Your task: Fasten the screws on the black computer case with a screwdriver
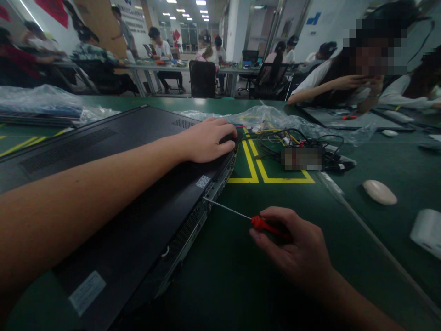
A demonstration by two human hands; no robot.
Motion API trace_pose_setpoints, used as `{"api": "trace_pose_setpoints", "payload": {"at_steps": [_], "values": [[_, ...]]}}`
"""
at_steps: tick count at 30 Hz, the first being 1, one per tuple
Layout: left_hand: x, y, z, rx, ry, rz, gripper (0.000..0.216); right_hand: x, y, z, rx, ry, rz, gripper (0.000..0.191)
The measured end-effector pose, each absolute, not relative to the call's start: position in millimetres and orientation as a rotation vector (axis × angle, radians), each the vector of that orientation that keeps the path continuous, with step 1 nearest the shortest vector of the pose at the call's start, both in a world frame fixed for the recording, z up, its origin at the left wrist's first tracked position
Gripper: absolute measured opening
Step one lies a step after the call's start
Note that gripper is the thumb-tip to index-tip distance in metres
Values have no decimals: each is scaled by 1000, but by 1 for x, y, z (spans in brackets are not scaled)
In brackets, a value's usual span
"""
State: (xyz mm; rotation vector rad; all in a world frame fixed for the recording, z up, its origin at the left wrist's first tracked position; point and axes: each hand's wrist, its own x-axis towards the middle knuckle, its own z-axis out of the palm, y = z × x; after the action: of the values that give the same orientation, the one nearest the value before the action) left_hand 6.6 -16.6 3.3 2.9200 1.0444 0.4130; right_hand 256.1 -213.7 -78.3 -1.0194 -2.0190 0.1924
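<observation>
A flat black computer case [138, 193] with vent slots and pale labels lies at an angle across the left and middle, its side edge showing bare metal and perforated mesh. My left hand [212, 140] rests palm down on its far right corner, the fingers bent slightly near the edge and the thumb apart from them. In my right hand [296, 239] is a screwdriver [260, 224] with a red handle and a long thin shaft. The shaft points left, and its tip meets the case's side edge; any screw there is too small to make out.
Behind the case lie clear plastic wrap [268, 115] and a tangle of black cables [303, 142]. A white computer mouse [379, 192] and a white roll-like object [427, 232] are on the green table [344, 202] at right. A co-worker [344, 78] sits across the table.
</observation>
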Motion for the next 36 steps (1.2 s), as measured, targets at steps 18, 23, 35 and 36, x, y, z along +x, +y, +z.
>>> {"api": "trace_pose_setpoints", "payload": {"at_steps": [18,23,35,36], "values": [[7,-17,4,2926,1059,395,47,258,-212,-79,-975,-2047,189,15],[8,-18,4,2919,1077,384,50,258,-212,-79,-969,-2046,175,12],[7,-17,4,2917,1079,383,49,257,-212,-80,-968,-2030,187,12],[7,-17,4,2919,1079,383,49,257,-212,-80,-969,-2030,186,12]]}}
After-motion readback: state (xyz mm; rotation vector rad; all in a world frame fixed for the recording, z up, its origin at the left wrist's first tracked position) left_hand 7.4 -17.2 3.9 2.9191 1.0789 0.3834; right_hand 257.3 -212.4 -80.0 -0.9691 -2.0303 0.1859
